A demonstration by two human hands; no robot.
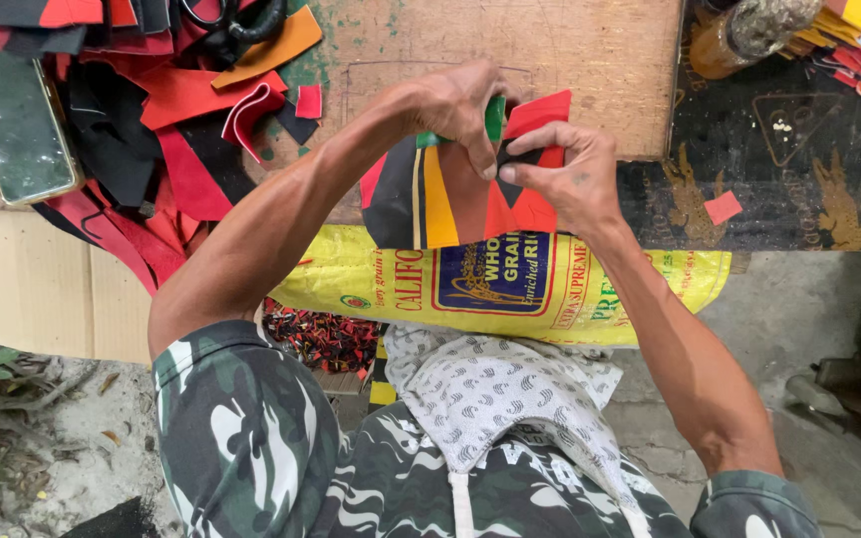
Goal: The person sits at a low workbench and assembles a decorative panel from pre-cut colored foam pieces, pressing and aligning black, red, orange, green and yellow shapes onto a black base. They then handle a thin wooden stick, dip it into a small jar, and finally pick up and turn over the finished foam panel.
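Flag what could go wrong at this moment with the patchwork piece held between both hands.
1. The patchwork piece overhangs the wooden board edge; a loosened grip could drop it toward the yellow sack.
2. The left hand and right hand pinch at one spot, so a strip may shift.
3. Scissors lie half buried in the scraps, possibly a cut hazard.

You see a phone (14, 122) at far left w/ red & black scraps (166, 130) beside, scissors (236, 22) above them, and a yellow sack (510, 284) under the counter (590, 70).
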